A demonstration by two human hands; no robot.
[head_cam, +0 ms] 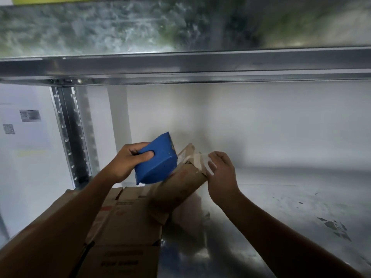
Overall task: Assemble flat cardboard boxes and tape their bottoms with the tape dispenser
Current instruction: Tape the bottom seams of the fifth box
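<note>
Far left, the rack's metal upright (70,137) is just framing things. Near left, the stack of flat boxes (124,223) is propping up the box (180,187) being worked on. That one is tilting up, I'd guess so its end faces the person. The left hand (128,159) is wrapping fingers and thumb around the blue tape dispenser (156,163), holding it right at the box's far end, probably to tear the strip. The right hand (220,173) is pressing fairly flat fingers on the tape (198,159), pinning it down. The scuffed metal shelf (281,207) is stretching off right.
</note>
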